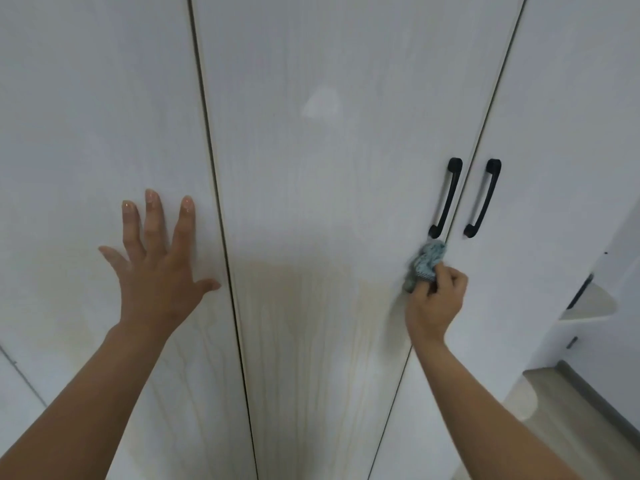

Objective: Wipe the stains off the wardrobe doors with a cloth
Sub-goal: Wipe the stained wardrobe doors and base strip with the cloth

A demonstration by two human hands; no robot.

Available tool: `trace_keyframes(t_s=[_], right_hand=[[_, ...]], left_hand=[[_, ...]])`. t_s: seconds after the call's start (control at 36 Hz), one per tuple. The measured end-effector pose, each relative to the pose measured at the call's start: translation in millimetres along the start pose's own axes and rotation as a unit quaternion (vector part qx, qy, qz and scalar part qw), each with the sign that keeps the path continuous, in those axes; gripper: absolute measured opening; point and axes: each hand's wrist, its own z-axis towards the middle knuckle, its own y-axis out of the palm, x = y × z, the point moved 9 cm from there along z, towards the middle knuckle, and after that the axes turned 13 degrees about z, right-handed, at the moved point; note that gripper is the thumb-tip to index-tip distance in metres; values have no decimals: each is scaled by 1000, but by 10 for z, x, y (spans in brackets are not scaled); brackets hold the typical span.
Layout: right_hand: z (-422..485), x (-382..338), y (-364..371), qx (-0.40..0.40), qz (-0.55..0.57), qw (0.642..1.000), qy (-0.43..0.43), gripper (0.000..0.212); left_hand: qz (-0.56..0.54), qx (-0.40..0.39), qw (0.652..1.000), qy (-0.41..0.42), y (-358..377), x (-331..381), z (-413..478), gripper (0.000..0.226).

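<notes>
Left hand: flat on the left door, fingers straight and spread, grasping nothing; thumb close to the gap beside the middle door.
Right hand: fingers curled round the cloth, pressing it to the middle door.
Cloth: bunched, blue-grey, at the middle door's right edge, just below the lower end of its black handle.
Stains: yellowish-brown streaks running down the lower middle door, between the two hands.
Pale patch: higher on the middle door; possibly a reflection, hard to tell.
Right door: carries a second handle, just beside the first.
</notes>
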Motion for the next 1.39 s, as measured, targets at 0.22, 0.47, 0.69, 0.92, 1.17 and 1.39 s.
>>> trace_keyframes(t_s=[0.22,0.47,0.69,0.92,1.17,1.39], right_hand=[[-190,-51,-18,-94,-11,994,-55,48],[34,78,-151,6,13,1000,-18,44],[-653,155,151,-125,-11,991,-54,38],[-290,297,-171,78,74,990,94,45],[-841,-66,414,-95,57,993,-42,37],[-414,112,-13,83,99,990,55,46]], left_hand=[[-1,-9,1000,-4,8,-24,-1,152],[12,-14,1000,-2,20,-16,3,151],[13,-18,1000,-6,25,-36,5,153],[19,-30,999,-14,41,-41,14,156],[23,-39,999,-25,33,-60,3,151],[22,-27,999,-22,19,-39,8,150]])
